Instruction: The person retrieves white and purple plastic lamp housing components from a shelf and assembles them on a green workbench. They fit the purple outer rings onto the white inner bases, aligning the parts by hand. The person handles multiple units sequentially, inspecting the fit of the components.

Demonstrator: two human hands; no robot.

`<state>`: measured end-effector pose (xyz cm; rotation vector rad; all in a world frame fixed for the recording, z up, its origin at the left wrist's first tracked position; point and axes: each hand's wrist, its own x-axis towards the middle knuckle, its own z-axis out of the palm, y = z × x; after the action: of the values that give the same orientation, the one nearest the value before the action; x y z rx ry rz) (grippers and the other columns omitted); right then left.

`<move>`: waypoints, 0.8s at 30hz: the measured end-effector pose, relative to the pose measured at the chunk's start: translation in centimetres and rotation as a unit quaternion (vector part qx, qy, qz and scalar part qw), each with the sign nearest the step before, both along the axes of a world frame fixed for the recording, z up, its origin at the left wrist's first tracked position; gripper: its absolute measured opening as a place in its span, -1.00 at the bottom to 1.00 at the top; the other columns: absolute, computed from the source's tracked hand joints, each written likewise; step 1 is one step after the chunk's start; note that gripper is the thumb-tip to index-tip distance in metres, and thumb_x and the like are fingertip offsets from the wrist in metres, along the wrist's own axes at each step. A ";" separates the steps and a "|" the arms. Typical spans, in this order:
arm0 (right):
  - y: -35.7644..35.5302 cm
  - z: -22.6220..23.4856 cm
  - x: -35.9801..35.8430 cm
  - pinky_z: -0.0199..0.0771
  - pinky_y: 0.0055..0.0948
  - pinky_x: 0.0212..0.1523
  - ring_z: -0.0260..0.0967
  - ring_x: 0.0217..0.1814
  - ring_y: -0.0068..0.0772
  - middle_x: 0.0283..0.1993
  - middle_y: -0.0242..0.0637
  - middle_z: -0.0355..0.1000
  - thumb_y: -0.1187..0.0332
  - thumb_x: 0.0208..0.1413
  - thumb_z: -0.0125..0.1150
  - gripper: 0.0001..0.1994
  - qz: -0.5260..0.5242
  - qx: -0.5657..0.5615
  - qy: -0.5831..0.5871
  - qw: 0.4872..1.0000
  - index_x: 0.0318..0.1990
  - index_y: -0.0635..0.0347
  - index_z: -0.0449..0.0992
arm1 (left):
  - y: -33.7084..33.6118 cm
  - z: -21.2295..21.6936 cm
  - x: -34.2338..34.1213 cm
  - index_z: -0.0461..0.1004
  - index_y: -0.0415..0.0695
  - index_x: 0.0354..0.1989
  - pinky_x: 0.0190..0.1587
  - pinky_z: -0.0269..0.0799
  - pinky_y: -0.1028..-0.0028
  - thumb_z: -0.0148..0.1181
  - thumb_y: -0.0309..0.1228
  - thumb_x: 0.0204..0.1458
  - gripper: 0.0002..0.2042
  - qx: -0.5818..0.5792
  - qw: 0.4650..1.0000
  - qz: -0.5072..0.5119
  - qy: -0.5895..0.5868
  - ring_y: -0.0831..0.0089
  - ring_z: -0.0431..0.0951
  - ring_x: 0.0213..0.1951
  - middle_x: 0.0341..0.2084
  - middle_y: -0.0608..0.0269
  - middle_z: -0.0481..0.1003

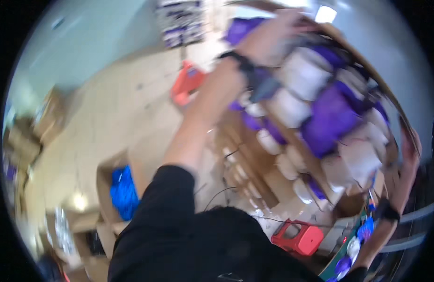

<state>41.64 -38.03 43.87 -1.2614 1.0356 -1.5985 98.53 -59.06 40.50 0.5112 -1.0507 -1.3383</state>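
A large brown box (297, 136), seemingly cardboard, holds several white bundles (305, 70) and purple bundles (330, 117); blur hides their exact kind. My left hand (292, 22) reaches to the far rim of the box, its fingers smeared by motion. A dark band and a grey object (264, 88) show at my left wrist. On the right, my right hand (409, 145) is closed round the outer edge of the box. More white and purple pieces (269, 141) lie lower down, left of the box's near edge.
A red stool (299, 236) stands below the box, another red stool (187, 82) farther off. An open carton with blue items (124, 192) is at lower left. Several cartons (24, 141) line the far left. A green-topped bench (336, 268) runs at lower right.
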 end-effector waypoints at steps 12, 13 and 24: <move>-6.1 2.0 -7.4 0.38 -0.44 0.09 0.39 0.09 -0.38 -0.01 -0.26 0.48 0.22 0.07 0.26 -0.58 -0.124 -0.122 0.007 0.985 0.07 0.19 0.47 | -2.4 6.8 -7.7 0.13 -0.50 0.07 0.24 0.46 0.05 0.10 -0.59 0.14 -0.61 -0.002 0.986 -0.083 0.142 -0.05 0.39 0.11 0.09 -0.23 0.23; -5.2 1.4 -1.5 0.39 -0.43 0.10 0.41 0.06 -0.40 0.00 -0.26 0.48 0.21 0.08 0.23 -0.55 -0.117 -0.035 -0.068 0.990 0.11 0.20 0.43 | -1.8 5.9 -6.1 0.13 -0.50 0.08 0.27 0.43 0.08 0.09 -0.61 0.14 -0.61 -0.013 0.989 -0.061 0.134 -0.02 0.40 0.11 0.09 -0.22 0.24; -2.6 8.6 -3.5 0.54 -0.45 0.03 0.47 0.03 -0.41 0.03 -0.17 0.45 0.34 0.23 0.16 -0.61 -0.034 -0.272 -0.006 0.962 0.14 0.35 0.33 | 1.6 12.7 -8.2 0.31 -0.31 0.13 0.26 0.37 0.29 0.14 -0.61 0.15 -0.64 -0.236 0.947 -0.136 0.173 0.24 0.41 0.13 0.08 0.02 0.39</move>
<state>38.18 -40.64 52.42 -1.5808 0.6493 -2.0240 90.29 -57.49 53.17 -0.2294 -1.1205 -1.2933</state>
